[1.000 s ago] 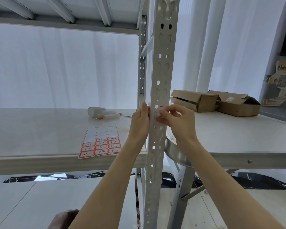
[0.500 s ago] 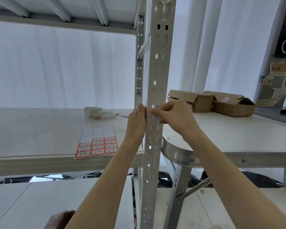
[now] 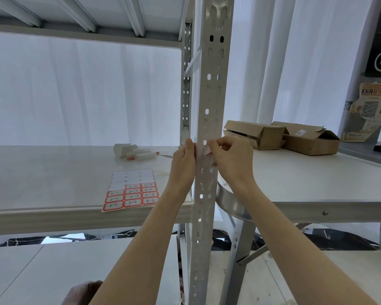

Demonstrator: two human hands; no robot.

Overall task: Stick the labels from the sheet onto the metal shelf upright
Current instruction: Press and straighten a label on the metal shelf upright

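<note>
R hand [image 3: 231, 159] pinches white label [image 3: 206, 150] on your grey perforated metal upright [image 3: 209, 95], L hand [image 3: 183, 160] flat; red-bordered sheet [image 3: 132, 190] approx half peeled.

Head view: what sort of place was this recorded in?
Probably a storeroom or stockroom: a perforated metal shelf upright of a racking unit, a label sheet with handwritten codes on its shelf, and opened cardboard boxes on the table beside it.
</note>
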